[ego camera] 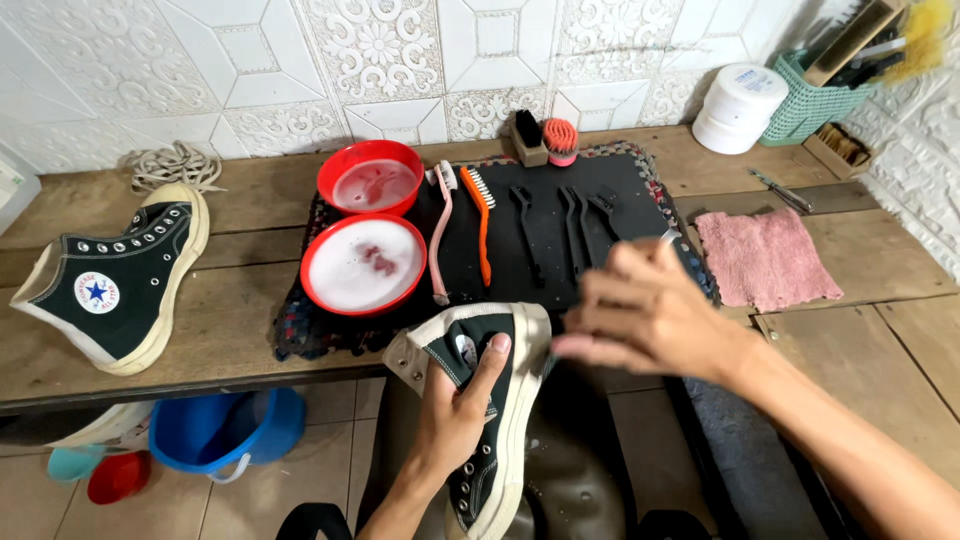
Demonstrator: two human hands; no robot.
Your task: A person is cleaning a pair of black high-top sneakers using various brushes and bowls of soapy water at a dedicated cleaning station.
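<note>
My left hand grips a black high-top canvas sneaker with a cream rubber sole, holding it over the near table edge with the thumb on its side. My right hand hovers just right of the shoe's toe with fingers spread and blurred, holding nothing. It sits over the near edge of a black mat that carries a pink brush, an orange brush and several black brushes.
Two red bowls of soapy water stand left of the mat. The matching sneaker lies far left by a coil of laces. A pink cloth, white tub and green basket sit right. A blue bucket is under the table.
</note>
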